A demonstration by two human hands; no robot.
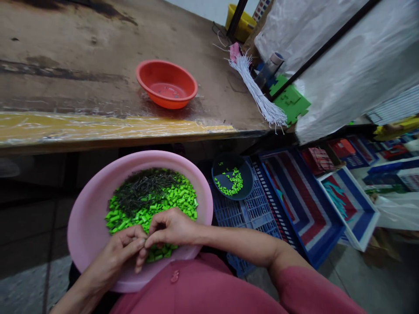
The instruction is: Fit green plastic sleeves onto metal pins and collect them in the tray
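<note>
A wide pink basin (88, 209) rests at my lap. Inside it lie many bright green plastic pieces (181, 196), with a heap of thin black parts (142, 187) on top towards the far side. Over the basin's near part, my left hand (126, 248) and my right hand (168, 229) meet at the fingertips. Both are closed in a pinch, thumbs against fingers. Whatever sits between the fingertips is too small and too covered to name.
An orange-red bowl (173, 104) stands on the worn wooden table (98, 43) ahead. White cords (252, 87) and a green foam mat (291, 102) lie at its right end. Below, a dark bowl (248, 174) with green pieces sits on a blue crate (242, 218), beside striped trays (307, 209).
</note>
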